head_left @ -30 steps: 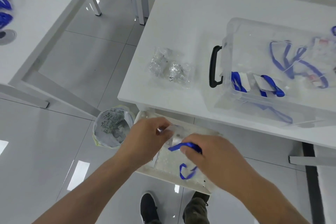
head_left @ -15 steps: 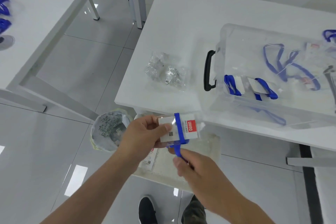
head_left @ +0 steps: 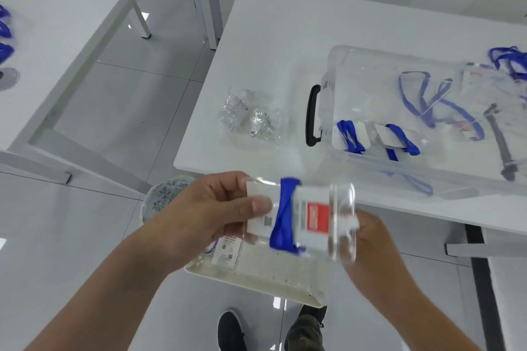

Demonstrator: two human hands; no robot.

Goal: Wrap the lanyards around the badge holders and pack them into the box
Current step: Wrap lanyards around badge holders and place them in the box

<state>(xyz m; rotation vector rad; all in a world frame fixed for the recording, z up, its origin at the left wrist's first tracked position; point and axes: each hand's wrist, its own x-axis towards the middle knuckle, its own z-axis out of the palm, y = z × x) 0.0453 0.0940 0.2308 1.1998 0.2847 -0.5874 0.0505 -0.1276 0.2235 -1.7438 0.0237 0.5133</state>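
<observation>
Left hand point(head_left: 216, 211) pinches the badge holder point(head_left: 302, 219) by its short edge, right hand point(head_left: 368, 245) prob. grips the far end – view's blurry – held below the tabletop point(head_left: 285, 51) edge w/ blue lanyard point(head_left: 283, 216) wound around it — light, slick plastic, hold by edges.

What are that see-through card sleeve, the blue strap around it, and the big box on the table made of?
The badge holder looks like soft clear glossy plastic: the printed card shows through and its edges glint. The blue lanyard seems matte woven fabric, lying flat as a band, though motion blur hides any weave. The storage box appears to be rigid transparent plastic, since its contents show through the walls, with a black handle, probably plastic too.
</observation>
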